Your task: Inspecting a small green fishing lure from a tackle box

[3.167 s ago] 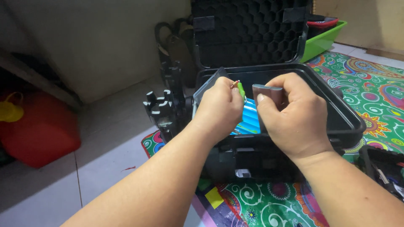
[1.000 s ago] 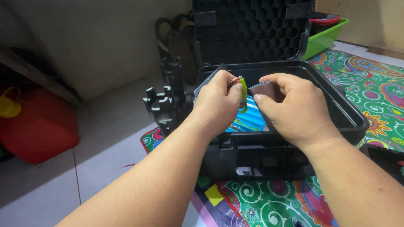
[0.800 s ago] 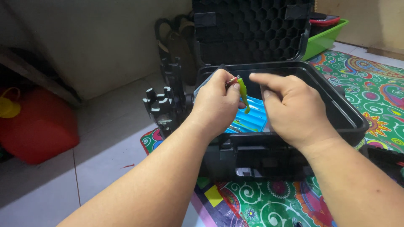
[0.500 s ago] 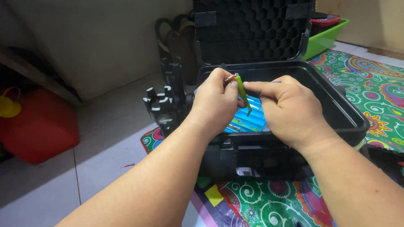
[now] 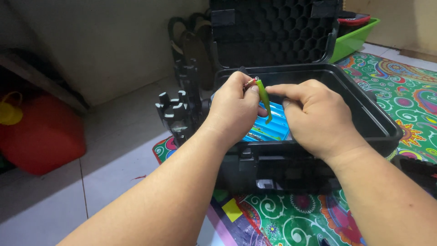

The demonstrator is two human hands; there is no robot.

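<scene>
Two hands: both over the open black case (image 5: 364, 123), working one small green soft lure (image 5: 263, 98).
Red container (image 5: 43, 136): far left on the tiled floor, well apart from the work.
Black rack (image 5: 175, 109): upright just left of the case, near the left wrist.
Left hand (image 5: 234, 109): thumb and forefinger pinched on the lure's top end, where a small reddish metal bit shows; judged held high so the tail hangs free.
Lure position: between the two hands, above the blue tray (image 5: 273, 127) lying in the case, not touching it.
Right hand (image 5: 318, 116): fingers closed together, fingertips at the lure's body from the right; judged steadying it. Exact contact hidden.
Case lid (image 5: 273, 32): stands up on the far side, honeycomb foam inside.
Green bin (image 5: 353, 38): far right, behind the lid.
Patterned mat (image 5: 409, 91): under the case, extends right.
</scene>
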